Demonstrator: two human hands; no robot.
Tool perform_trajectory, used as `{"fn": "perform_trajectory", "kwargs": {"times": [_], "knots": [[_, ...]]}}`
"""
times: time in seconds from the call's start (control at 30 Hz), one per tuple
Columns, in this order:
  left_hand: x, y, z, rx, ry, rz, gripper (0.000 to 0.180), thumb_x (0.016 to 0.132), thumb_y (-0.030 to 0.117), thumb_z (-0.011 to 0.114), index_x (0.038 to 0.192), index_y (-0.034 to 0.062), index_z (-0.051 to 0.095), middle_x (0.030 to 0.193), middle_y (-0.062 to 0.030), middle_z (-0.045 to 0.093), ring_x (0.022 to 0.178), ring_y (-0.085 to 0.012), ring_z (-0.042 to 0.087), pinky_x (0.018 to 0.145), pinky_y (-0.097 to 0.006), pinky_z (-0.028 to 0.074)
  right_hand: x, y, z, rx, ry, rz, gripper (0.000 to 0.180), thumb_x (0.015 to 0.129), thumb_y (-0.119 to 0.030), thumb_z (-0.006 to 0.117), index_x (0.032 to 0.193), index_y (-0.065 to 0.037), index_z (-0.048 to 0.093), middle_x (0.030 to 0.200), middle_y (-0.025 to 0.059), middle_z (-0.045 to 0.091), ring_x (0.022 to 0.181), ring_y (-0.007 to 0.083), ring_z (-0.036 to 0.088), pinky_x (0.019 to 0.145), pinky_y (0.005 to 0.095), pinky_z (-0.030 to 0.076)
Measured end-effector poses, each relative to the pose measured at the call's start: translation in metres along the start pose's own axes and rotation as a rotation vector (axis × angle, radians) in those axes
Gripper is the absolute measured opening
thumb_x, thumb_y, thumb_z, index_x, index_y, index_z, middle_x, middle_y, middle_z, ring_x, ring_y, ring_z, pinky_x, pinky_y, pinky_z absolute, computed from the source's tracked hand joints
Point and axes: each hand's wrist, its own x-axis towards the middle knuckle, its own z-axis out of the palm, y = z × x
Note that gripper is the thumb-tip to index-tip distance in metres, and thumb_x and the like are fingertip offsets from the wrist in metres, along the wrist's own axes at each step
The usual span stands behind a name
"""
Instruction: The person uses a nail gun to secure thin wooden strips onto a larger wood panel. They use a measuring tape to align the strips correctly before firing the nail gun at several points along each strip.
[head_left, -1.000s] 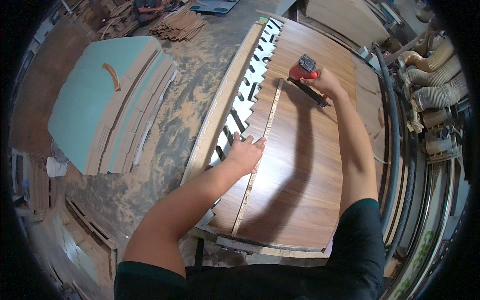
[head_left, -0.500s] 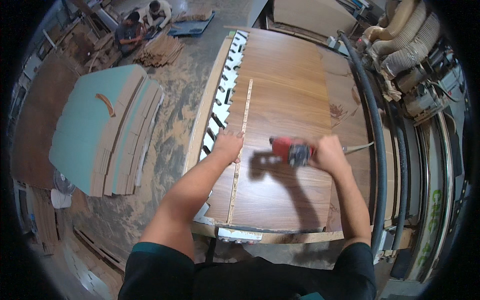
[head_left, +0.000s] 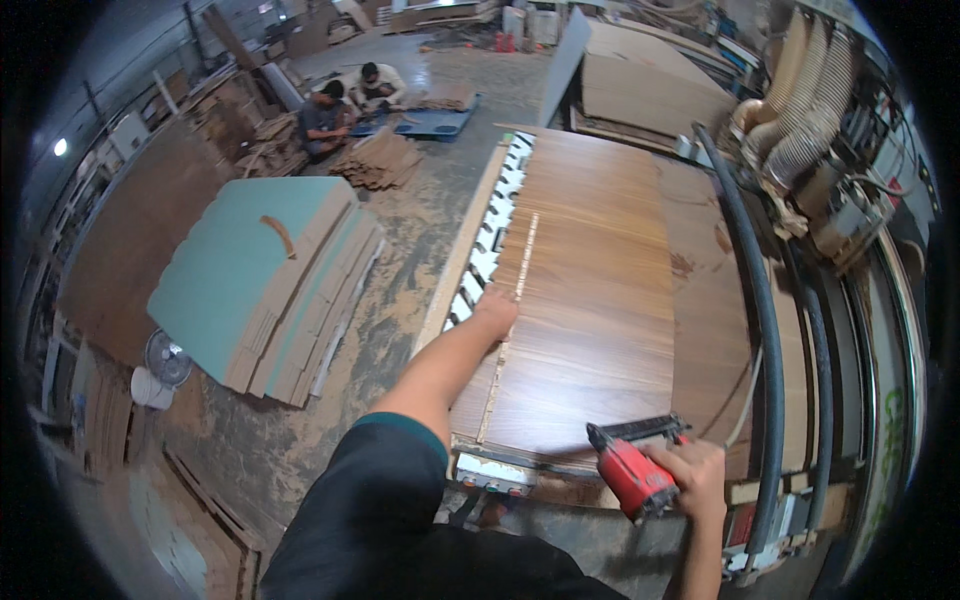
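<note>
My right hand (head_left: 690, 472) is closed around the handle of a red and black nail gun (head_left: 634, 478), held over the near right corner of the bench. Its long black magazine points up and to the right. My left hand (head_left: 497, 310) lies on the wood-grain panel (head_left: 600, 270), with its edge against a thin, pale wooden strip (head_left: 524, 262). Its fingers reach toward the slotted white rail (head_left: 488, 250) along the panel's left side; the fingertips are partly hidden. The strip runs lengthwise over the panel, passing beside my left hand.
A dark hose-like bar (head_left: 757, 320) runs along the bench's right side, near a thin air hose (head_left: 745, 405). Ribbed ducts (head_left: 800, 95) stand at the far right. Left of the bench is a stack of green-topped boards (head_left: 270, 260). Two people (head_left: 350, 105) crouch farther back.
My right hand has brought the nail gun from over the panel toward me, to the near right corner. My left hand stays by the strip. The view has tilted up and shifted.
</note>
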Motion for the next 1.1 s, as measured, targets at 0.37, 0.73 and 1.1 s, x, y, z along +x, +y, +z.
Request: {"fn": "perform_trajectory", "kwargs": {"times": [0.37, 0.73, 1.1], "knots": [[-0.038, 0.017, -0.101, 0.035, -0.012, 0.029, 0.083, 0.101, 0.038, 0.079, 0.171, 0.0082, 0.047, 0.182, -0.0133, 0.038, 0.162, -0.0370, 0.043, 0.134, -0.066, 0.026, -0.063, -0.010, -0.002, 0.014, 0.240, 0.011, 0.032, 0.077, -0.021, 0.079, 0.107, -0.012, 0.086, 0.064, 0.0059, 0.060, 0.057, 0.0284, 0.062, 0.057, 0.0436, 0.044], [-0.256, 0.153, -0.176, -1.092, 0.657, 0.736, 0.122, 0.090, 0.033, 0.090, 0.179, -0.0012, 0.013, 0.176, -0.0294, 0.037, 0.153, -0.0493, 0.047, 0.130, -0.052, 0.038, -0.050, -0.019, 0.021, 0.568, 0.383, 0.351, 0.031, 0.107, -0.037, 0.078, 0.111, -0.006, 0.075, 0.091, 0.0036, 0.074, 0.080, 0.0183, 0.070, 0.071, 0.0355, 0.055], [-0.317, 0.161, -0.111, -0.715, 0.891, 0.402, 0.098, 0.102, 0.056, 0.075, 0.180, 0.0166, 0.031, 0.140, -0.0278, 0.063, 0.130, -0.0441, 0.063, 0.120, -0.058, 0.048, 0.083, -0.070, -0.004, 1.325, 0.127, 0.797, 0.053, 0.110, -0.065, 0.065, 0.107, -0.013, 0.056, 0.063, -0.0008, 0.048, 0.047, 0.0140, 0.046, 0.048, 0.0341, 0.042]]}}
